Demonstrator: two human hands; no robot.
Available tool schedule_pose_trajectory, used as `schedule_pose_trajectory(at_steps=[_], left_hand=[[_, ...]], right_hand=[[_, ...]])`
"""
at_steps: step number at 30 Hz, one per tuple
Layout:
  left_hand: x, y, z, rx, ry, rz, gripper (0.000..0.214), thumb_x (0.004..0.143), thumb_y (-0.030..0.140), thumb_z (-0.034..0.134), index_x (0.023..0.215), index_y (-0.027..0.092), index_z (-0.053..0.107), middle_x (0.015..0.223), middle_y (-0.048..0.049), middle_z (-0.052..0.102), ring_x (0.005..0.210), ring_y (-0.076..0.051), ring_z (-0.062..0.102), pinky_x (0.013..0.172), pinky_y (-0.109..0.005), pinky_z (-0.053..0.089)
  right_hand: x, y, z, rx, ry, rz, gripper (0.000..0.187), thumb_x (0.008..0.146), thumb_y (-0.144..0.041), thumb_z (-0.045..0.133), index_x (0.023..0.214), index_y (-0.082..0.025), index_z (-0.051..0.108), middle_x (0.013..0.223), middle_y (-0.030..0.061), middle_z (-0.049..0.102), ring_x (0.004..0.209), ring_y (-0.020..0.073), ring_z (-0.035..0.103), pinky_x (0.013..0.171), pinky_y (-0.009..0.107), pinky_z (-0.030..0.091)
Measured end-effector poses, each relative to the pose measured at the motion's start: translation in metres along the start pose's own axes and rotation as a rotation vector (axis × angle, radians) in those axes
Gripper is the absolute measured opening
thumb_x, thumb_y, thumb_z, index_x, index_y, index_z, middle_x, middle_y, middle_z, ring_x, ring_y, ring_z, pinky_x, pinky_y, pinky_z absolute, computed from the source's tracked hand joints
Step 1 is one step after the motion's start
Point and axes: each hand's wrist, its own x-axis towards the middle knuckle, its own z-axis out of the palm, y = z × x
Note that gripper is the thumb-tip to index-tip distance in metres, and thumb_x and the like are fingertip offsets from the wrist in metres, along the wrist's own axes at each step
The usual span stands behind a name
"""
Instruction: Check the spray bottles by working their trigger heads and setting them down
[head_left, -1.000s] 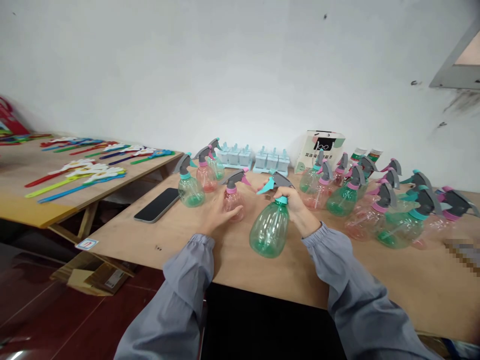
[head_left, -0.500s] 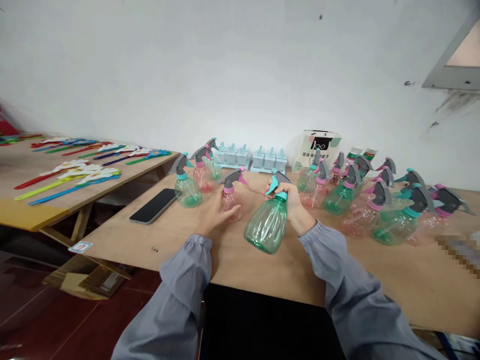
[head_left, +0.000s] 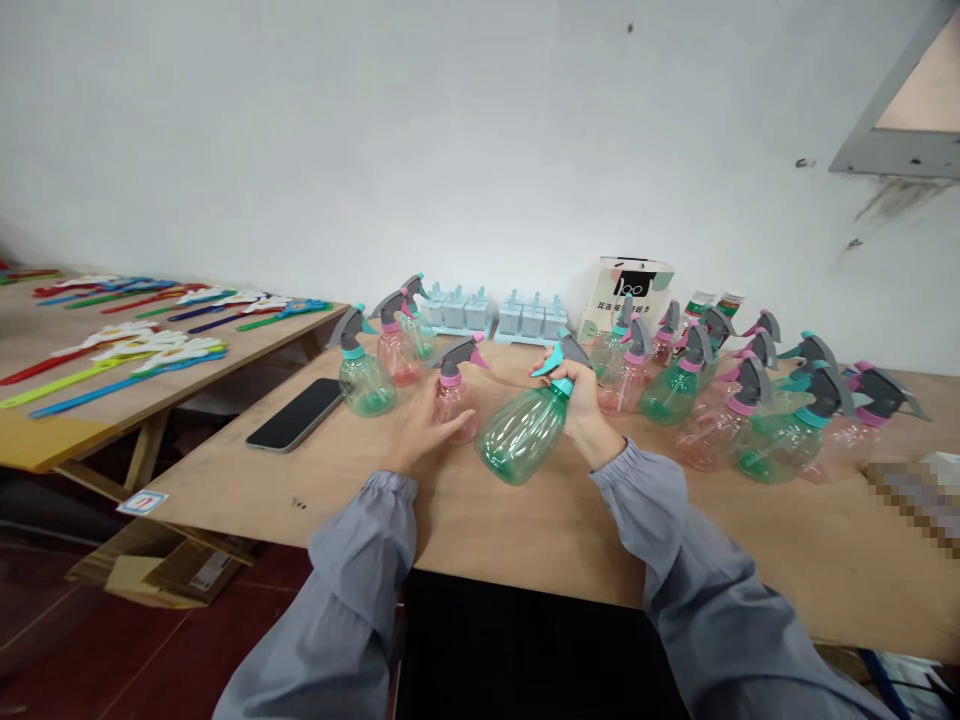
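White wall (head_left: 465, 130), plywood tables (head_left: 525, 530), dark red floor (head_left: 112, 640)

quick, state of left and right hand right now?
Left hand: wrapped around the pink spray bottle, upright on the table.
Right hand: closed on the neck of the green spray bottle, tilted.

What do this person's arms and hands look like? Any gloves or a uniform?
Both arms are covered by long, loose grey sleeves. The left sleeve and right sleeve are plain cloth with no markings that I can see, each gathered into a puckered cuff at the wrist. The left hand and right hand are bare, with no gloves and no visible watch or ring.
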Motion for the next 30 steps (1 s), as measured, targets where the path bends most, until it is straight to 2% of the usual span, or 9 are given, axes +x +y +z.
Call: schedule_pose_trajectory(at_steps=[4,7,10,15,18,21,26,30], left_hand=[[-0.001,-0.001,0.0,-0.005,0.006,-0.009,0.069,0.081,0.054,0.07,0.135,0.019,0.046,0.131,-0.013,0.062,0.123,-0.032,0.06,0.106,-0.047,0.047],[-0.001,-0.001,0.0,-0.014,0.002,-0.009,0.072,0.081,0.053,0.07,0.139,0.019,0.043,0.131,-0.0133,0.062,0.124,-0.032,0.06,0.107,-0.048,0.046],[-0.001,0.0,0.0,-0.017,-0.001,-0.024,0.071,0.081,0.052,0.07,0.139,0.02,0.044,0.132,-0.0139,0.062,0.125,-0.032,0.059,0.108,-0.049,0.045],[0.001,-0.002,0.002,-0.018,0.003,-0.033,0.07,0.079,0.051,0.071,0.136,0.02,0.044,0.131,-0.014,0.062,0.125,-0.033,0.06,0.108,-0.05,0.045],[0.001,-0.004,0.003,-0.036,0.004,-0.01,0.067,0.08,0.049,0.071,0.135,0.02,0.044,0.132,-0.0138,0.061,0.125,-0.032,0.059,0.108,-0.049,0.045],[0.001,-0.004,0.003,-0.028,0.008,-0.016,0.067,0.081,0.049,0.071,0.135,0.02,0.044,0.133,-0.0142,0.06,0.126,-0.032,0.059,0.108,-0.049,0.045],[0.0,0.0,0.001,-0.013,-0.003,-0.031,0.067,0.081,0.048,0.071,0.136,0.019,0.044,0.131,-0.0136,0.062,0.126,-0.032,0.059,0.108,-0.048,0.045],[0.0,-0.003,0.002,-0.023,0.0,-0.019,0.07,0.081,0.05,0.071,0.138,0.019,0.043,0.132,-0.0142,0.061,0.128,-0.032,0.058,0.109,-0.049,0.045]], right_hand=[[-0.003,-0.001,0.0,-0.185,0.037,-0.045,0.022,0.057,-0.029,0.058,0.077,-0.023,0.065,0.08,0.0006,0.072,0.081,0.0181,0.064,0.068,0.027,0.049],[-0.01,-0.005,-0.014,-0.3,0.12,-0.111,0.027,0.066,-0.038,0.064,0.089,-0.024,0.068,0.096,0.002,0.076,0.093,0.0199,0.067,0.074,0.029,0.051],[-0.019,-0.013,-0.05,-0.397,0.248,-0.267,0.034,0.071,-0.045,0.068,0.1,-0.027,0.066,0.1,0.0029,0.077,0.095,0.0213,0.069,0.08,0.034,0.054],[-0.033,-0.035,-0.124,-0.712,0.531,-0.467,0.036,0.075,-0.048,0.069,0.102,-0.024,0.063,0.097,0.0047,0.073,0.088,0.0217,0.068,0.082,0.04,0.054],[-0.035,-0.041,-0.152,-0.874,0.615,-0.531,0.04,0.077,-0.049,0.068,0.106,-0.022,0.062,0.098,0.0052,0.07,0.086,0.021,0.065,0.087,0.043,0.052],[-0.033,-0.041,-0.163,-0.939,0.633,-0.564,0.042,0.077,-0.049,0.068,0.107,-0.021,0.062,0.098,0.0056,0.069,0.087,0.0209,0.064,0.087,0.043,0.052],[-0.026,-0.031,-0.163,-0.917,0.718,-0.635,0.043,0.077,-0.046,0.067,0.11,-0.02,0.058,0.098,0.0063,0.067,0.086,0.0207,0.065,0.084,0.042,0.053],[-0.024,-0.025,-0.163,-0.853,0.712,-0.792,0.06,0.075,-0.04,0.07,0.126,-0.022,0.043,0.109,0.0089,0.066,0.1,0.0243,0.068,0.092,0.047,0.052]])
